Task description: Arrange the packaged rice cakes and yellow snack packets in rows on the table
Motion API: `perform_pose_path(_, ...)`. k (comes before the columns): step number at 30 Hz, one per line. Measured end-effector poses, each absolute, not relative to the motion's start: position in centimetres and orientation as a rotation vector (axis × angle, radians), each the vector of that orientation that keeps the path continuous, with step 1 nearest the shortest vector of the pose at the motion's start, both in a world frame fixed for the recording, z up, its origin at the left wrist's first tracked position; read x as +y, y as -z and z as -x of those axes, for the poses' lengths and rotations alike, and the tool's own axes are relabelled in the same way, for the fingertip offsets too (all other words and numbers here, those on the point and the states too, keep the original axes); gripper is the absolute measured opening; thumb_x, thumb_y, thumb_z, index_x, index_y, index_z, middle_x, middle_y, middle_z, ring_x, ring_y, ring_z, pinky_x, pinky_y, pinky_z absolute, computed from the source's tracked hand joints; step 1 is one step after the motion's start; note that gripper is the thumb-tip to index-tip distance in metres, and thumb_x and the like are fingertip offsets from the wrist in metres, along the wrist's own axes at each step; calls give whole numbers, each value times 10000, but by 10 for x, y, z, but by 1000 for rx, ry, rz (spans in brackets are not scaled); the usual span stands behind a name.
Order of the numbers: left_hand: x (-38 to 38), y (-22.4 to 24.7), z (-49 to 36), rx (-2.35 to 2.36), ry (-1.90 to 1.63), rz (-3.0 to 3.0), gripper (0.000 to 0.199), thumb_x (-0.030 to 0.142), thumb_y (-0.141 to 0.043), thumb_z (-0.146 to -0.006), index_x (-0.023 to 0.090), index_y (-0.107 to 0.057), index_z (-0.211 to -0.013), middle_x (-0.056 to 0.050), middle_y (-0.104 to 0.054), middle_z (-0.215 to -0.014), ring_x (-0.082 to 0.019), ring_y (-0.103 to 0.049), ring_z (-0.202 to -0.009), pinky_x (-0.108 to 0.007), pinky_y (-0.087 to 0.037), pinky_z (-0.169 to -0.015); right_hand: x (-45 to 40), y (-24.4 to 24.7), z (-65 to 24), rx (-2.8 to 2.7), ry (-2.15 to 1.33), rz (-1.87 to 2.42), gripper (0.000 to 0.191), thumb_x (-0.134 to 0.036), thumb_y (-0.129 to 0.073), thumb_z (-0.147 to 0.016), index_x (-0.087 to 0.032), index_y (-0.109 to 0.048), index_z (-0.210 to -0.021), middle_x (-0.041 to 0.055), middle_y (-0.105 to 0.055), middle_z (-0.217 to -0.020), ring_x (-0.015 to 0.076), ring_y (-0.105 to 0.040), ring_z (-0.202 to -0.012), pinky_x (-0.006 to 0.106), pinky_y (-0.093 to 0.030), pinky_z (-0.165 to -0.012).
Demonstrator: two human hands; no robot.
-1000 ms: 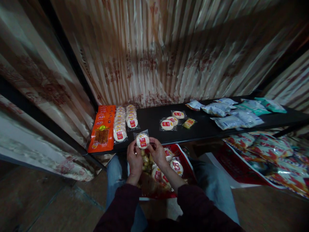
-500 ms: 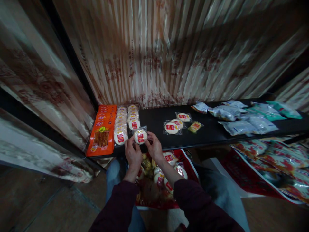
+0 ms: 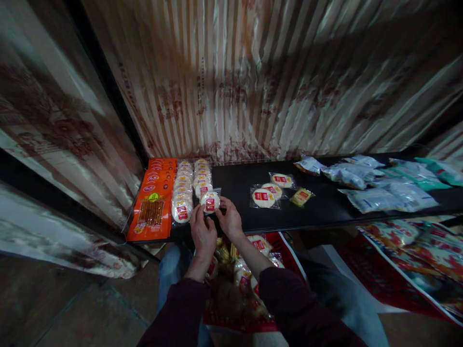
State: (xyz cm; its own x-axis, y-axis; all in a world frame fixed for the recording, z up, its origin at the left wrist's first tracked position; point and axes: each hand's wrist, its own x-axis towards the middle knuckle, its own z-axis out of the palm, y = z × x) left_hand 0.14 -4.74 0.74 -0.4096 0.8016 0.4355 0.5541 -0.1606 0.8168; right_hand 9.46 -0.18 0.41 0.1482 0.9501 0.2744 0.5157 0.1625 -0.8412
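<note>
So the left hand point(image 3: 203, 234) and right hand point(image 3: 230, 220) have both got fingers pinching a cracker point(image 3: 210, 203), one on each side, and it's right at the near end of the shorter row point(image 3: 203, 176) on the shelf point(image 3: 233, 182).

Carried the wrapped round cracker point(image 3: 210, 203) inward from the front edge of the shelf point(image 3: 231, 178) to the near end of the right-hand cracker row point(image 3: 203, 174), now overlapping its front packet in view. Reached farther over the shelf with both hands point(image 3: 204, 233) point(image 3: 230, 220). Shifted the view slightly.
</note>
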Motion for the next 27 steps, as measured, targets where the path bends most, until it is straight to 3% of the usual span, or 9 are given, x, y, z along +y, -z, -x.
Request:
perform_pose_path(15,-45,7,-8,1856,-1387,-1787,567,60,-452,-784,116,-473,-1348,-182,-323,-1511,-297,-267,-1418,-504,-293,-1137,20,-6,-90,-1555,-582,1506,400,-141,-537,-760,-195,-573,-1154,62,-651,-972,186,-637,-854,364,-520,-846)
perform_pose_path(20,-43,9,-6,1835,-1333,-1826,537,71,-460,-779,103,-522,-1311,-181,-285,-1532,-318,-191,-1438,-518,-290,-1136,22,-6,-89,-1562,-579,1526,391,-162,-555,-763,-224,-579,-1149,50,-657,-981,185,-635,-854,356,-520,-833)
perform_pose_path(27,-42,6,-4,1807,-1350,-1823,470,74,-478,-767,106,-598,-1220,-160,-304,-1529,-325,-197,-1435,-529,-282,-1142,24,-7,-88,-1581,-569,1564,387,-171,-558,-764,-250,-576,-1142,22,-662,-973,167,-637,-808,319,-519,-770)
